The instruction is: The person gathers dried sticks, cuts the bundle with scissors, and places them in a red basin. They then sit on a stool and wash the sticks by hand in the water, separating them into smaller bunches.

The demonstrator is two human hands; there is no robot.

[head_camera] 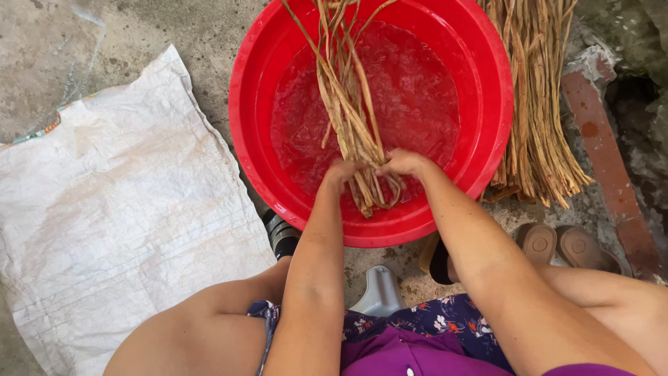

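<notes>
Seen from above, a wide white woven plastic sack (118, 209) lies flat on the concrete ground to my left. Beside it, in front of my knees, sits a large round red plastic basin (480, 63) holding shallow water. Just right of the basin, touching its rim, a thick bundle of dry tan straw-like stalks (536, 118) rests on the ground. A thinner bunch of wet tan fibre strands (344, 90) stretches across the basin, its near end dipping into the water by the near rim. My left hand (342, 170) and right hand (403, 163) sit side by side on that near end, fingers curled tightly around the strands, both gripping them over the water.
</notes>
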